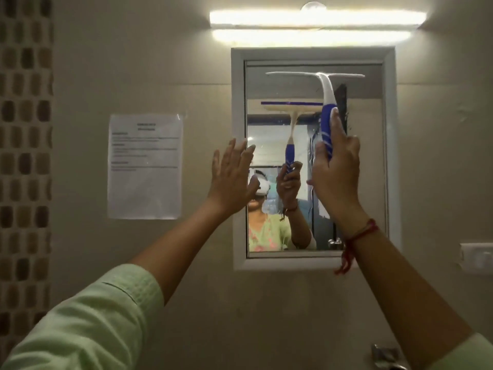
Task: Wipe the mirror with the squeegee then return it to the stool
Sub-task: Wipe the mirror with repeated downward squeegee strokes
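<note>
A white-framed mirror (373, 161) hangs on the beige wall ahead of me. My right hand (337, 172) grips the blue-and-white handle of the squeegee (326, 102), whose white blade lies level across the glass near the mirror's top. My left hand (232, 174) is raised flat with fingers spread, over the mirror's left frame edge, holding nothing. The glass reflects the squeegee, the hand and the person. The stool is out of view.
A long lit tube lamp (317, 18) is mounted above the mirror. A printed paper notice (145, 166) is stuck to the wall left of it. A switch plate (477, 259) sits at the right edge, a metal fitting (384, 356) below, mosaic tiles (24, 156) far left.
</note>
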`<state>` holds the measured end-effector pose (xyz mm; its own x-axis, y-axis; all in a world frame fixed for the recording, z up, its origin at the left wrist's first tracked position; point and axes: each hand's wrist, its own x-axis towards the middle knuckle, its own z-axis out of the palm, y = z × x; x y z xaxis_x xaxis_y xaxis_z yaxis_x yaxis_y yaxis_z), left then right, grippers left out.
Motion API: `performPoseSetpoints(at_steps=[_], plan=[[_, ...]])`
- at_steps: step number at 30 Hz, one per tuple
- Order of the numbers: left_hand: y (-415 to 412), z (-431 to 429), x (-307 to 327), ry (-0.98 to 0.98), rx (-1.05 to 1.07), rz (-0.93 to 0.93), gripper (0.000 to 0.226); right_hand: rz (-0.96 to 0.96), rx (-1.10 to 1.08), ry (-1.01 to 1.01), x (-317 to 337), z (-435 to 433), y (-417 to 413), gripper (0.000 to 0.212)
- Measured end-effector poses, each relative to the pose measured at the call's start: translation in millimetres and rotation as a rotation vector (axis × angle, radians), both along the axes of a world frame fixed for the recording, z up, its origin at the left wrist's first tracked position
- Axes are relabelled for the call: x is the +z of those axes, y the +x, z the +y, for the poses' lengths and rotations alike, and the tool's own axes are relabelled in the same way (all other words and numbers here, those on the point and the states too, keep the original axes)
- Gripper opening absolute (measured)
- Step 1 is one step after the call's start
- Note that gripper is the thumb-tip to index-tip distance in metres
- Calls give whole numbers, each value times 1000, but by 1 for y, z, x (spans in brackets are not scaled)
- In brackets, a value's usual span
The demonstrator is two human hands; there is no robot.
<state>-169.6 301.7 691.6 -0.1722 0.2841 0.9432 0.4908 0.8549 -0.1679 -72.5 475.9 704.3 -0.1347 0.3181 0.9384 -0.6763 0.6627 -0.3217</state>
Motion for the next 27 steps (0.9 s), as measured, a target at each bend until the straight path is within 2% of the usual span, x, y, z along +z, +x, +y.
performPoseSetpoints(at_steps=[4,10,18,27], plan=[[-12,1,23,57,71,31,61,34,-61,57,27,-3,-12,55],[-34,-1,21,0,220,-105,70,-17,-116,92,46,-13,-30,52],[-36,-8,25,-15,240,-121,71,-17,-191,100,55,-25,-47,52],[-35,2,21,74,191,-167,67,10,-221,87,63,-32,-57,52]])
